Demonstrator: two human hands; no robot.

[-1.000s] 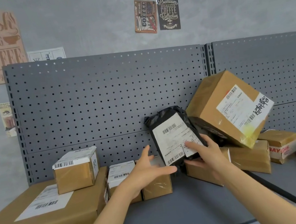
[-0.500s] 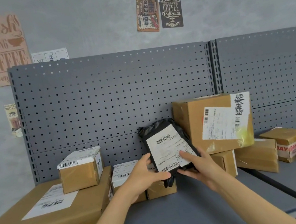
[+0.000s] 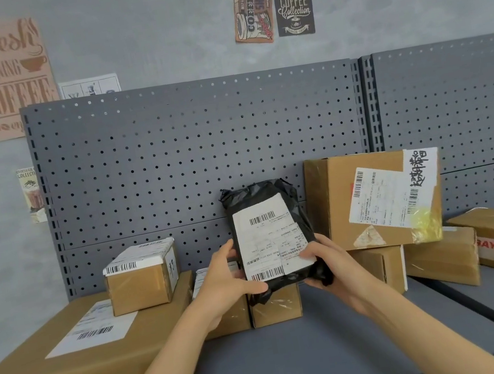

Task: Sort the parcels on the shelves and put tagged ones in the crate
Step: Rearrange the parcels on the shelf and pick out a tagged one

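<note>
Head view: the black bag is held upright above the shelf, in front of the pegboard, with its white label facing the camera. Its long axis runs near-vertical, top tilted slightly left. The left hand grips the lower left edge, thumb on the front below the label. The right hand grips the lower right corner, fingers curled onto the label's edge. Both hands lie below the bag's middle, so most of the bag stands above the fingers; neither hand is clearly nearer. The crate is not in view.

Against the frame a second ago: the left hand, then open and clear of the bag, is now closed on it. The large box at right, then tipped on a corner, now sits level on the boxes beneath. The bag stands more upright.
</note>
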